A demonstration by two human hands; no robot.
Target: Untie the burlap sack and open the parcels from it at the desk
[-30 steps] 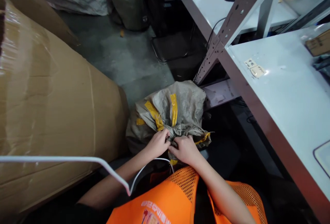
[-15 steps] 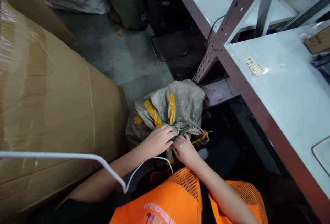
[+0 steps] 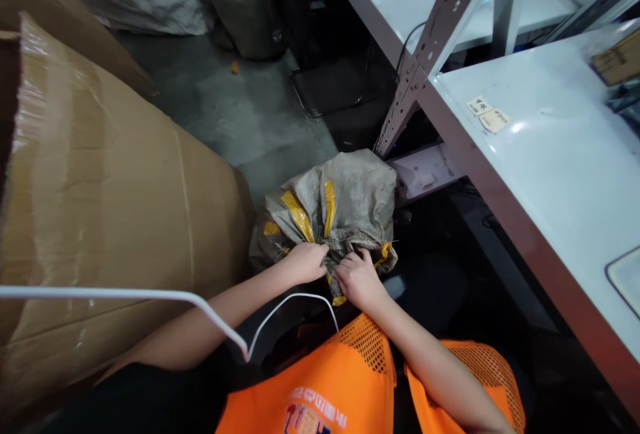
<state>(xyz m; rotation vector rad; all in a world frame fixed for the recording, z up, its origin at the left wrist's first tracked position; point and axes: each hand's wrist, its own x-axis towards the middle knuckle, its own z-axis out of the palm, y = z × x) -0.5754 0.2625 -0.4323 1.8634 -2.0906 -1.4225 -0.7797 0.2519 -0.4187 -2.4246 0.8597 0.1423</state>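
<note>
Big cardboard box point(image 3: 100, 207) is standing at far left, beside the woven sack point(image 3: 345, 201), which is sitting on the floor between box and white table point(image 3: 550, 174). Sack is looking soft, slumped and fairly full, likely weighty; the bunched neck is probably the best grip point. Left hand point(image 3: 306, 262) is pinching that gathered mouth, fingers curled nearly closed. Right hand point(image 3: 357, 279) is gripping the same bunch likewise, just beside the yellow tape point(image 3: 300, 214).

A grey woven sack point(image 3: 345, 197) sits on the floor in the middle of the frame; it looks full and lumpy; strips of yellow tape point(image 3: 299, 214) stick to it; its near end is bunched up and crumpled.
</note>
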